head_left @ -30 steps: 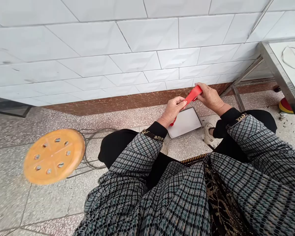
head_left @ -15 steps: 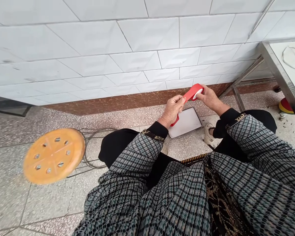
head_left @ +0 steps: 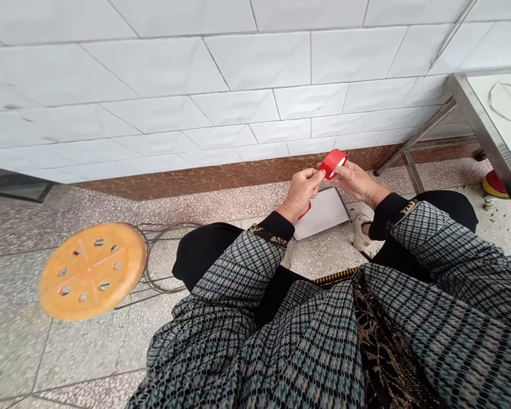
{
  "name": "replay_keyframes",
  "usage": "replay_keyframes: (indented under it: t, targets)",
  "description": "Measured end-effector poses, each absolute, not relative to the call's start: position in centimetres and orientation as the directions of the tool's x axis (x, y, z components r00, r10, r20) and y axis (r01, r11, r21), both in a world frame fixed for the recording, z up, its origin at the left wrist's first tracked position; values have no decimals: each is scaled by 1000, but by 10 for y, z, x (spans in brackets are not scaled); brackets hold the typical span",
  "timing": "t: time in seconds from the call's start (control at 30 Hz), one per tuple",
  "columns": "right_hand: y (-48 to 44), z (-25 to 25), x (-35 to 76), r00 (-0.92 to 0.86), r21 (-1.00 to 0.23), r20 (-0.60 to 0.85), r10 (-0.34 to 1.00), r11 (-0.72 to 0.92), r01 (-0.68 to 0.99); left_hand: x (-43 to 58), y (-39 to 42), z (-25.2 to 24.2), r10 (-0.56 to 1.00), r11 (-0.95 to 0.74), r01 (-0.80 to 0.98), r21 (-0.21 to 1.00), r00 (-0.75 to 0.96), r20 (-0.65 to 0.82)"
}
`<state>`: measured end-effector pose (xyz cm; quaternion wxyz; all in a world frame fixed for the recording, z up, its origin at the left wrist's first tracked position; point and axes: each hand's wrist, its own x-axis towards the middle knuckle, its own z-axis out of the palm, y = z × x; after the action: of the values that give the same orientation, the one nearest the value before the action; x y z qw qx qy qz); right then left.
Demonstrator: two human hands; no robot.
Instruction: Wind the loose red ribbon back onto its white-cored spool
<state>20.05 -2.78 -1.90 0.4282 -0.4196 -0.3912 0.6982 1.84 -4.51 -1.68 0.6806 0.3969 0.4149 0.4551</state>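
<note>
A roll of red tape with a white core is held up in front of me, between both hands. My right hand grips the roll from the right, thumb at the core. Close against the roll, my left hand pinches the tape strip between thumb and fingers. A loose red end of the strip hangs below that hand. Beneath my hands, a white rectangular board with a dark edge lies on the floor, partly hidden by them.
To the left stands an orange round stool with holes and metal legs. At the right is a metal-framed table with a loop of wire on it. A red and yellow object sits under it. White wall tiles rise ahead.
My right hand and the roll have moved left and closer to my left hand. The tape stretch between them is shorter, and less of the loose end shows.
</note>
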Motion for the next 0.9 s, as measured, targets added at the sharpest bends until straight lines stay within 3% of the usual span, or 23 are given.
replay_keyframes:
  t: [0.2, 0.43, 0.6, 0.67, 0.77, 0.83, 0.9]
  targets:
    - [-30, -19, 199, -293, -888, -298, 909, -376, -264, 19, -45, -15, 968, 220, -295, 930, 184, -171]
    - [-33, -18, 199, -313, -874, -327, 892, -411, -258, 12, -36, -23, 919, 270, -278, 922, 360, -161]
    - [-31, -20, 203, -330, -909, -336, 882, -396, -134, 6, -36, -22, 878, 340, -296, 893, 441, -188]
    - [-26, -20, 206, -295, -953, -282, 913, -301, -20, 5, -37, -21, 870, 360, -288, 887, 446, -208]
    - [-15, -19, 216, -252, -968, -25, 968, 39, 247, 4, -39, -19, 857, 394, -253, 884, 448, -253]
    - [-10, -19, 222, -329, -862, 124, 936, 266, 431, 2, -39, -20, 839, 427, -219, 877, 459, -293]
    - [-8, -20, 226, -398, -732, 169, 901, 386, 561, 2, -39, -23, 828, 448, -198, 872, 459, -322]
